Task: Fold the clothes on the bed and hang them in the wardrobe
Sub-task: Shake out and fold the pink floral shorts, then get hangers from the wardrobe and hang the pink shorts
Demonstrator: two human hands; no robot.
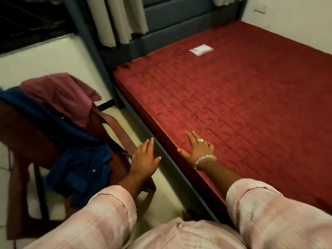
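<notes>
A red quilted mattress (pixel 233 105) fills the right side, with a small white label (pixel 201 49) near its head. To the left, a dark blue garment (pixel 77 164) and a maroon garment (pixel 61 97) are draped over a brown chair (pixel 21 141). My left hand (pixel 144 159) is stretched out flat, fingers straight, over the gap between chair and bed, holding nothing. My right hand (pixel 196 150), wearing a ring and a chain bracelet, is spread open over the near edge of the mattress, also holding nothing.
A dark grey bed frame rail (pixel 172 164) runs along the mattress edge above the pale floor (pixel 167 193). A padded grey headboard (pixel 179 20) and pale curtains (pixel 122 20) stand at the back. A white wall (pixel 296 18) is on the right.
</notes>
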